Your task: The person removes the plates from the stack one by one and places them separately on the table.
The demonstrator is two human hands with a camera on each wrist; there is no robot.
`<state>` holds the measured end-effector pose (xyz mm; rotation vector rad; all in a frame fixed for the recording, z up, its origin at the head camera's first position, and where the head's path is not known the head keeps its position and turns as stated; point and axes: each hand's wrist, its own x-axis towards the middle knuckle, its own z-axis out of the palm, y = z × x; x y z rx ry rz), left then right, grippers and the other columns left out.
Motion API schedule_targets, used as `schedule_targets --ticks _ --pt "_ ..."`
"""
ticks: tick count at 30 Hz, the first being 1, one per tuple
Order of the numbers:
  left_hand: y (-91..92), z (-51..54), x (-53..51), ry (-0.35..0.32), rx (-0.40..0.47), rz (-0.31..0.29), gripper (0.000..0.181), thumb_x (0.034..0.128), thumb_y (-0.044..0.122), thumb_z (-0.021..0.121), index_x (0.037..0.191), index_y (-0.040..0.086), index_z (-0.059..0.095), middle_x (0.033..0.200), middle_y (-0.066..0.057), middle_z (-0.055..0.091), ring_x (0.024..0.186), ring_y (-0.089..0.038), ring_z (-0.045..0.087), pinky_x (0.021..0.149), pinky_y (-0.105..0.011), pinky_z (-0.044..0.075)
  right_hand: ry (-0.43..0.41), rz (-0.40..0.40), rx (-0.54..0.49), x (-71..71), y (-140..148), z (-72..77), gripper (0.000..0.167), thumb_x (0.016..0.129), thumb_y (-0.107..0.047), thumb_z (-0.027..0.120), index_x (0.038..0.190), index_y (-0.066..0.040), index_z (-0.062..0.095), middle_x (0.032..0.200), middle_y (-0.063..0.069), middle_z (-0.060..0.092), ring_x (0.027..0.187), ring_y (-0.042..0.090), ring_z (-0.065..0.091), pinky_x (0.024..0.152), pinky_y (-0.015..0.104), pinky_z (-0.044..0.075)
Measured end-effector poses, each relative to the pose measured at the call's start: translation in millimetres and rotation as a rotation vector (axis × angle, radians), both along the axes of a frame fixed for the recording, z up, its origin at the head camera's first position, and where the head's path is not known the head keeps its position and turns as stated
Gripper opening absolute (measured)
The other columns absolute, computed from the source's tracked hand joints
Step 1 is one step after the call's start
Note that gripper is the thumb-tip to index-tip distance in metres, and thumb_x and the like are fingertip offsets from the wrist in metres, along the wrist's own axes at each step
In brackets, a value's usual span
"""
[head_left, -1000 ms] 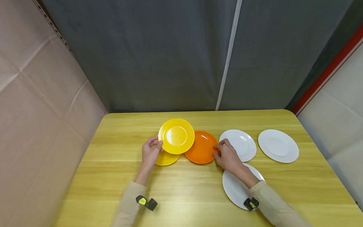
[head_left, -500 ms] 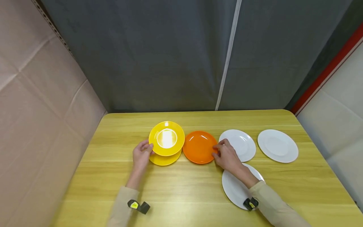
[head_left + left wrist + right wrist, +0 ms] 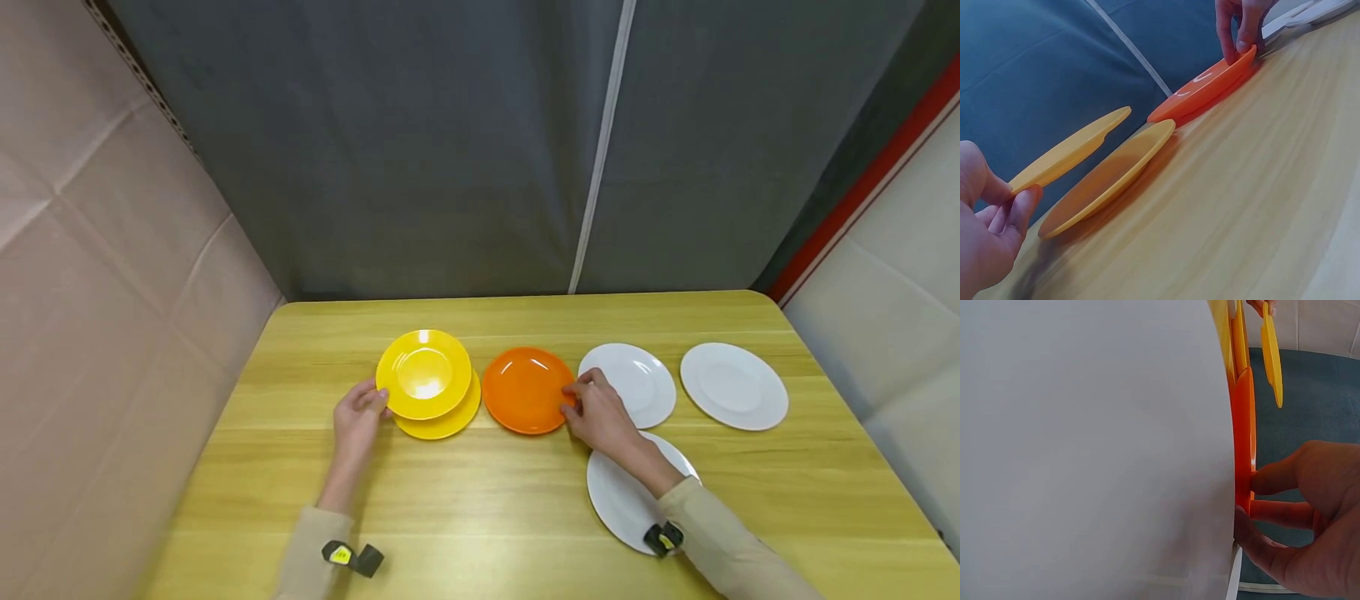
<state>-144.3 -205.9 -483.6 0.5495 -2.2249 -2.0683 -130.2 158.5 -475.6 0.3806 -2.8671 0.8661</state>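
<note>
My left hand (image 3: 356, 421) pinches the left rim of a yellow plate (image 3: 422, 371) between thumb and fingers. In the left wrist view this plate (image 3: 1072, 153) hangs above a second yellow plate (image 3: 1110, 178), with a gap between them. From the head view, the held plate covers much of the lower yellow plate (image 3: 456, 421). Just right of these, an orange plate (image 3: 523, 392) lies on the table, its right rim between the thumb and fingers of my right hand (image 3: 600, 414). The right wrist view shows those fingertips at the orange plate's (image 3: 1244, 437) edge.
A white plate (image 3: 630, 387) lies just behind my right hand, another (image 3: 735, 386) farther right. Beneath my right forearm is a third white plate (image 3: 618, 496). A dark curtain (image 3: 420, 150) hangs beyond the wooden table's (image 3: 465, 517) back edge.
My left hand has carried the yellow plate left and a little toward me, away from the orange plate's side and uncovering more of the lower yellow plate's right part. My right hand stays put.
</note>
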Motion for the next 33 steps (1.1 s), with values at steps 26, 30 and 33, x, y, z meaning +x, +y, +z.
schedule_targets --ticks 26,30,33 --pt "-41.5 7.9 23.4 -0.011 0.086 0.065 0.05 0.1027 0.013 0.059 0.147 -0.005 0.042 0.103 0.006 0.061 0.089 -0.004 0.062 0.087 -0.015 0.057 -0.005 -0.012 0.0 0.2 -1.8 -1.1 0.025 0.084 -0.004 0.078 0.104 0.009 0.074 0.107 0.02 0.056 0.081 0.02 0.059 0.07 0.031 0.052" --pt "-48.3 9.0 27.4 -0.004 0.074 0.104 0.049 0.1028 0.012 0.058 0.146 -0.006 0.042 0.099 0.009 0.061 0.088 -0.003 0.061 0.085 -0.013 0.057 -0.025 -0.015 -0.001 0.4 -2.0 -0.5 0.025 0.085 -0.004 0.078 0.105 0.009 0.074 0.108 0.02 0.056 0.081 0.019 0.058 0.07 0.03 0.051" --pt "-53.9 8.9 30.0 -0.005 0.064 0.132 0.048 0.1029 0.013 0.058 0.145 -0.006 0.044 0.097 0.01 0.061 0.087 -0.003 0.06 0.083 -0.013 0.056 -0.036 -0.017 0.001 0.3 -1.8 -0.6 0.025 0.085 -0.004 0.077 0.106 0.01 0.074 0.108 0.02 0.056 0.081 0.019 0.058 0.07 0.03 0.051"
